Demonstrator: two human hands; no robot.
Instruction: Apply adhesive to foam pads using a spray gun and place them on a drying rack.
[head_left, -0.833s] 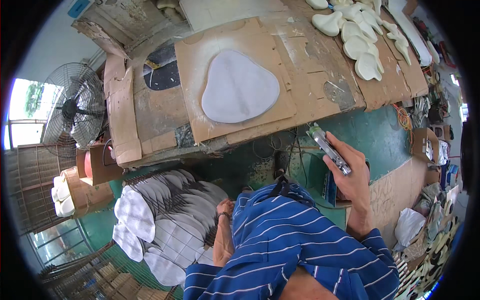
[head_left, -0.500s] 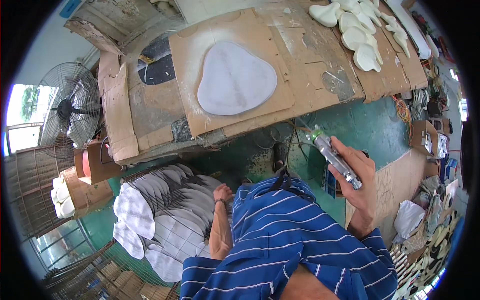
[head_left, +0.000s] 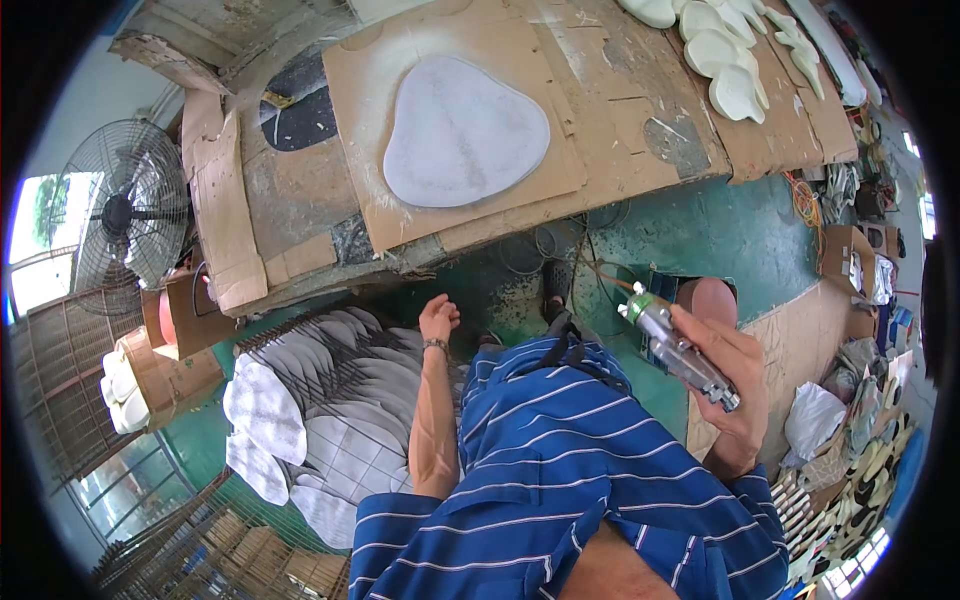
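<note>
My right hand is wrapped round a metal spray gun with a green ring near its nozzle, held in front of the workbench. My left hand is raised beside my trousers with loosely curled, slightly parted fingers and nothing in it. On the bench lies a cardboard sheet, bearing a rounded three-lobed pad in speckled whitish grey. Neither hand touches the pad. Near my left forearm, many similar pale pads stand close together in a wire rack.
Cream moulded pieces lie at the bench's far right. A large fan stands at left, above a cardboard box with pale pieces. A hose hangs under the bench edge. Boxes and a white bag are on the right.
My left hand has risen toward the bench edge, its fingers loosening. The spray gun in my right hand has moved slightly right and down. The bench appears higher in view.
</note>
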